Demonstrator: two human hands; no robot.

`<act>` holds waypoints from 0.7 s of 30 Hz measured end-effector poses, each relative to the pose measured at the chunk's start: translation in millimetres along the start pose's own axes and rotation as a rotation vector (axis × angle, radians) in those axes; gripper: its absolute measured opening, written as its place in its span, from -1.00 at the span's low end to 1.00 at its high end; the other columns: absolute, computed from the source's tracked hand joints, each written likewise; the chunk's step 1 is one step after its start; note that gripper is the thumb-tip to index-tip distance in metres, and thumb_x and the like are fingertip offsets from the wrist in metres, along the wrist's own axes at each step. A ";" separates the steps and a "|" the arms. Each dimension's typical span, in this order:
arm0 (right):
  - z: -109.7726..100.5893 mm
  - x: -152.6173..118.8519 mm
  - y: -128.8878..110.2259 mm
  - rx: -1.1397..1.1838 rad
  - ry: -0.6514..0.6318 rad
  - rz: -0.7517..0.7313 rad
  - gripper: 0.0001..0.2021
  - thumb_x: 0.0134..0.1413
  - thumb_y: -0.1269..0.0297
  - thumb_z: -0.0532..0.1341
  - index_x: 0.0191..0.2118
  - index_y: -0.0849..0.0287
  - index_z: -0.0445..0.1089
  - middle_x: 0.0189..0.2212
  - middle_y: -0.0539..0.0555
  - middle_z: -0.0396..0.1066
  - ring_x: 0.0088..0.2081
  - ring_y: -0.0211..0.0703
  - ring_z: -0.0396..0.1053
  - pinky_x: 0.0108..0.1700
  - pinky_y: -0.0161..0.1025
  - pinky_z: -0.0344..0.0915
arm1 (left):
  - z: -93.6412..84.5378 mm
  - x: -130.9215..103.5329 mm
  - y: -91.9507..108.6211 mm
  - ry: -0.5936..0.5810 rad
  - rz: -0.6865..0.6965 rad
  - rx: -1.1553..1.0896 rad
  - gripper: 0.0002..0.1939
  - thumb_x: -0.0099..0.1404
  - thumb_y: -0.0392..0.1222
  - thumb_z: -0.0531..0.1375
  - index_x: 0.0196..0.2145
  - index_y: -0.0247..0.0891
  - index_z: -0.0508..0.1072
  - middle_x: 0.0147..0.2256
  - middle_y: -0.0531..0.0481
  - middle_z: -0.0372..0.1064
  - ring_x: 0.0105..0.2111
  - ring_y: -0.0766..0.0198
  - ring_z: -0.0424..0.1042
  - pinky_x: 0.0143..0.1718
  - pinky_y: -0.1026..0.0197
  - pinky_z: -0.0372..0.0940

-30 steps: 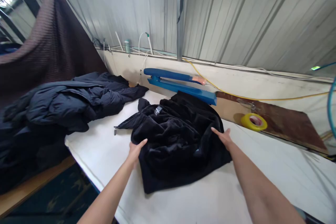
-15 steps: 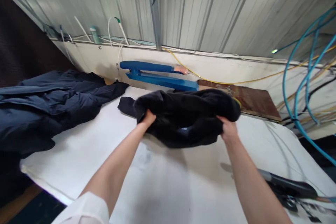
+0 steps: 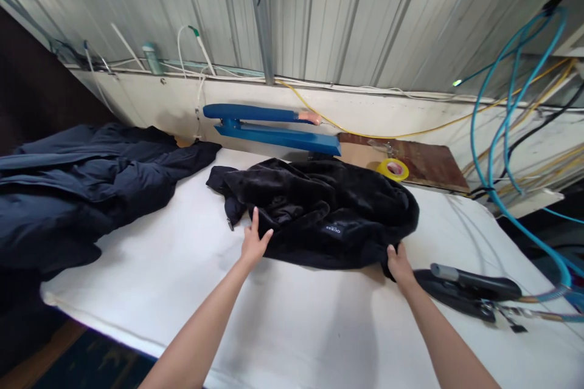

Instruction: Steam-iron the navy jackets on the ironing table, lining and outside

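A black plush garment (image 3: 314,194) with a small white "GUESS" print lies spread and wrinkled on the white table (image 3: 292,322). My left hand (image 3: 254,242) is at its near left edge, thumb and forefinger apart, with nothing gripped. At the near right corner, my right hand (image 3: 399,262) pinches the garment's edge. A zipper pull hangs from the garment's left part.
Dark navy clothing (image 3: 91,188) is heaped on the left. A black iron (image 3: 469,292) with hoses lies right of my right hand. Behind are a blue sleeve board (image 3: 274,134), yellow tape (image 3: 392,169), a brown board (image 3: 429,161) and hanging blue hoses (image 3: 490,134).
The black garment has come down flatter onto the table, and its print faces up. My left hand has let go of it. Both hands are lower in view.
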State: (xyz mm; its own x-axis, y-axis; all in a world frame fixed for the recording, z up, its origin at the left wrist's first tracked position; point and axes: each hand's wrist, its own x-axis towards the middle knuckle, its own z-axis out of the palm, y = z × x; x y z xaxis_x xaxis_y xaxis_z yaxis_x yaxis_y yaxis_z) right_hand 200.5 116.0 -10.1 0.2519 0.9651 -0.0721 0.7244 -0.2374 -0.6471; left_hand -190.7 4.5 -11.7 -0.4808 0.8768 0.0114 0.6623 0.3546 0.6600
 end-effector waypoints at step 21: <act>-62.9 -95.8 59.9 -0.658 -0.159 0.057 -0.57 0.13 0.23 -0.18 0.10 0.04 0.14 -0.21 0.15 0.41 -0.26 -0.08 0.39 -0.27 -0.20 0.25 | 19.6 -81.0 39.3 -0.396 0.636 0.430 -0.70 0.10 -0.42 -0.01 -0.29 -0.14 0.39 -0.34 0.00 0.30 -0.30 0.26 0.26 -0.28 0.22 0.17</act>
State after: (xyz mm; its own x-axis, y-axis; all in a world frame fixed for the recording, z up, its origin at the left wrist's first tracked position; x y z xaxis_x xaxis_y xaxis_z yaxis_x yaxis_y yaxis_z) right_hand 260.1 2.4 5.8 0.2405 0.9416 -0.2359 0.9650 -0.2580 -0.0461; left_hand -114.5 -46.2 -1.5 0.2376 0.9708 -0.0330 0.9360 -0.2197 0.2750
